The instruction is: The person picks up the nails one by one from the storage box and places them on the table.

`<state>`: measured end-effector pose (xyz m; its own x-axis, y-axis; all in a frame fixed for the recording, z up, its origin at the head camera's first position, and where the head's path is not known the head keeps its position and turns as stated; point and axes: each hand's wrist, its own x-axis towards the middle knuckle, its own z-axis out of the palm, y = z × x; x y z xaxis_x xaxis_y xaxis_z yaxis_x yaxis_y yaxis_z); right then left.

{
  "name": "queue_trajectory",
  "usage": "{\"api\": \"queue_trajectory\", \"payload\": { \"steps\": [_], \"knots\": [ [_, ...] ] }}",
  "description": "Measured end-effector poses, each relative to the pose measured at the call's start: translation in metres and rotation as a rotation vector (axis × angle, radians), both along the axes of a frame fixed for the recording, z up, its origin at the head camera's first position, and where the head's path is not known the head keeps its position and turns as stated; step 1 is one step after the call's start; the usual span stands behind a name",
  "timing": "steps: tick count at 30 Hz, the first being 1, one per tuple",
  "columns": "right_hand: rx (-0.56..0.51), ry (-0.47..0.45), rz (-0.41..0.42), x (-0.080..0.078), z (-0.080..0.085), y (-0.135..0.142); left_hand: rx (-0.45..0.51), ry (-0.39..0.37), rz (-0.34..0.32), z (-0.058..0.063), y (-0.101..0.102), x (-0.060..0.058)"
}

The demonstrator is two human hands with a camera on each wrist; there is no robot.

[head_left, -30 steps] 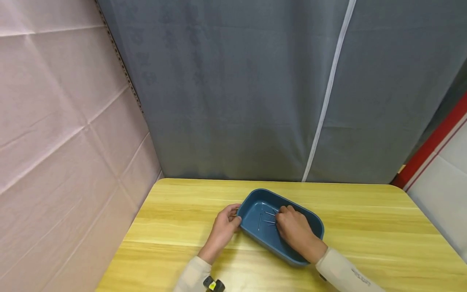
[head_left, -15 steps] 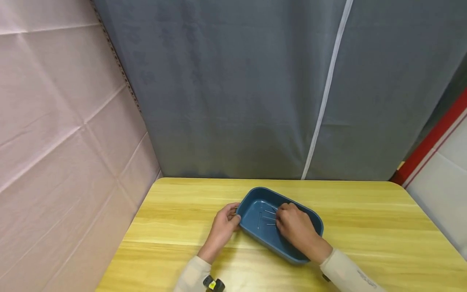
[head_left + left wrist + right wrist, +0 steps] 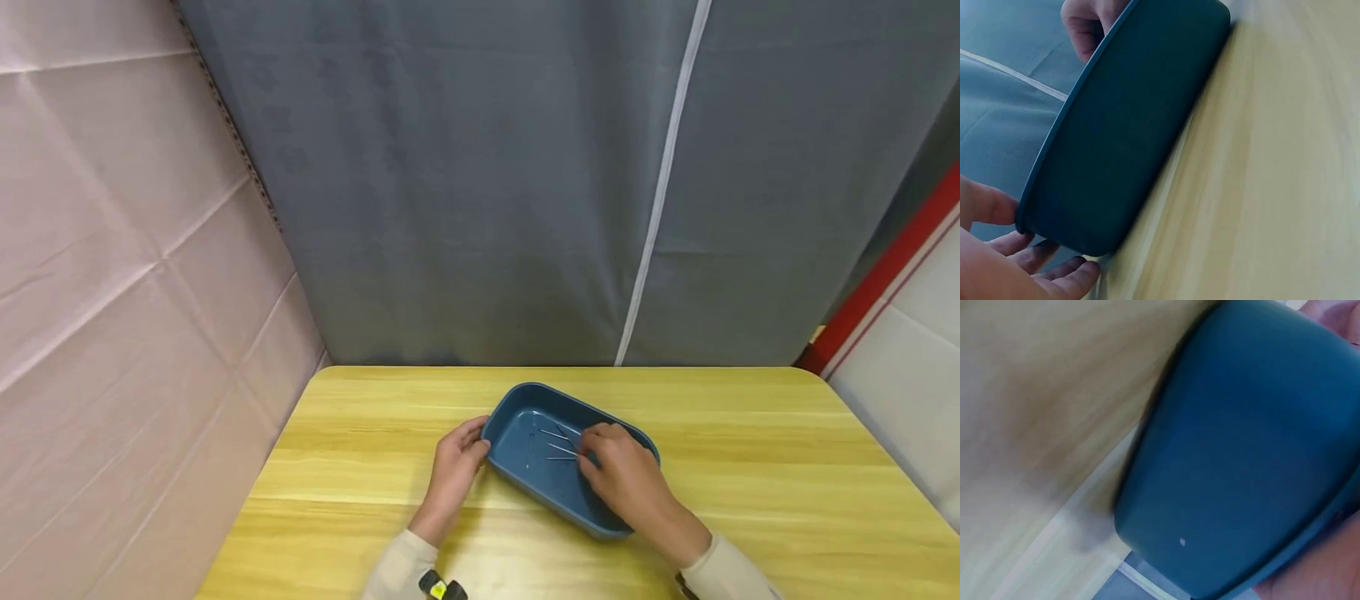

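Note:
In the head view a dark blue rectangular bin (image 3: 551, 493) stands slantwise on the table. My left hand (image 3: 454, 468) grips its left end. In the left wrist view the thumb (image 3: 994, 205) meets the rim and the other fingers lie along the outer wall. My right hand (image 3: 624, 473) reaches inside the bin, thumb and forefinger pinched at the end of a thin metal nail (image 3: 562, 448). Several similar nails lie close by on the bin floor, and one nail (image 3: 529, 450) lies apart to the left. The bin's wall hides the right fingertips in both wrist views.
The bin rests on a wood-grain table (image 3: 360, 450). Behind the table hangs a grey curtain (image 3: 465, 208) with a white strip. A pale cloth wall (image 3: 135, 275) stands at left, a red-edged white panel (image 3: 922, 367) at right.
My right hand has drawn back slightly to the right inside the bin, uncovering more of the nails, whose positions have shifted a little. The left hand keeps its place on the bin.

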<state>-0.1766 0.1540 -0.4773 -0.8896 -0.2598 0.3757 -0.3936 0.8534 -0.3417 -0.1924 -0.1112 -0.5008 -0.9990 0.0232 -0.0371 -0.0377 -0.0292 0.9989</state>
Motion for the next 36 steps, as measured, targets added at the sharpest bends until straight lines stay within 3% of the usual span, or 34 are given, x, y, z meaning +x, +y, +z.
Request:
{"api": "queue_trajectory", "payload": {
  "steps": [17, 24, 36],
  "knots": [
    [-0.018, 0.013, -0.018, 0.026, 0.003, 0.013, 0.187, -0.03, 0.025, -0.01, 0.002, -0.003],
    [-0.047, 0.018, -0.048, 0.031, 0.005, 0.015, 0.213, -0.047, 0.014, -0.011, 0.002, -0.005],
    [-0.275, -0.044, -0.048, 0.045, 0.012, 0.015, 0.222, -0.048, 0.002, -0.01, 0.001, -0.005]
  ]
}}
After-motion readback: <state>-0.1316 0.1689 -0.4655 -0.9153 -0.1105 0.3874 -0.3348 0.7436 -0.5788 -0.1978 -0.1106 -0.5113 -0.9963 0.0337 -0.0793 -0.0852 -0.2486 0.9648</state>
